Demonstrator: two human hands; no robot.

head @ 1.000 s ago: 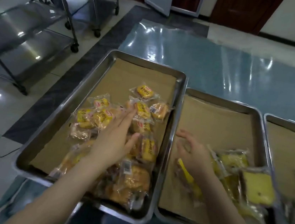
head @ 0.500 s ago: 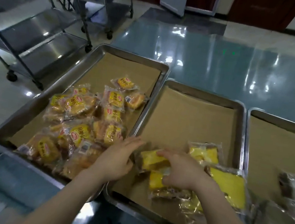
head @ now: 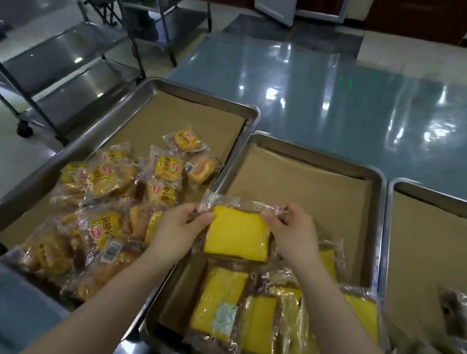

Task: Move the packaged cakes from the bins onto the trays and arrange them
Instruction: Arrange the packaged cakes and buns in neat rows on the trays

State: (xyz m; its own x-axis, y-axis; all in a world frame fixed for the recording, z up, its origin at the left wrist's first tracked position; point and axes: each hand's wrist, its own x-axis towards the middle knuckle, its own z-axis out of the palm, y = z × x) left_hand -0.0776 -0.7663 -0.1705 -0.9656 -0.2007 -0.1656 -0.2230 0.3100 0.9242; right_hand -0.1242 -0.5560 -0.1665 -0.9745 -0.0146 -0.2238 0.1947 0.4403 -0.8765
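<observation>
A clear-wrapped slice of yellow cake [head: 238,234] is held between both hands above the near part of the middle tray [head: 314,154]. My left hand [head: 177,230] pinches its left edge, my right hand [head: 294,237] its upper right corner. Below it, several more wrapped yellow slices [head: 221,302] lie in a loose heap at the tray's near end. The left tray [head: 198,91] holds a pile of small round cakes in yellow-labelled wrappers [head: 165,168].
A third paper-lined tray [head: 445,194] stands at the right with clear-wrapped packs [head: 462,316] at its near end. All trays rest on a glossy blue table [head: 338,101]. Steel wheeled racks [head: 74,48] stand on the floor at the left.
My left hand left the round cakes in the left tray and crossed to the middle tray. Both hands took hold of one yellow slice and lifted it off the heap.
</observation>
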